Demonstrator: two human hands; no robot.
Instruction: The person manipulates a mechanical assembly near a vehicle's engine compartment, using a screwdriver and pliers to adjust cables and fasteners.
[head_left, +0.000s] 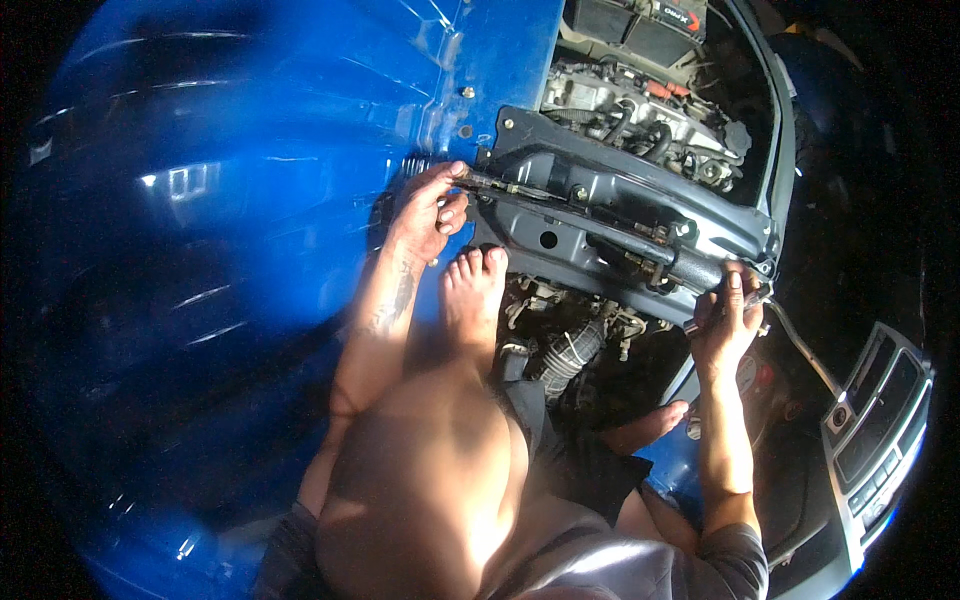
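Note:
A long, dark rod [600,222] with thin metal fittings at its left end and a thick, black cylindrical part [695,270] at its right lies along a black metal panel [600,165]. My left hand [432,212] is closed, its thumb and fingers pinching the rod's left tip. At the opposite end, my right hand [730,315] curls by the black cylinder. A bit of metal shows at its fingers; most of what it grips is hidden.
An engine [645,120] and a battery [650,25] sit in an opening beyond the panel. Nearer me, a ribbed hose [575,355] and other engine parts fill a cavity. My bare foot [472,295] rests beside the panel. Blue ribbed bodywork [220,230] spreads leftward; a grey console [880,440] stands right.

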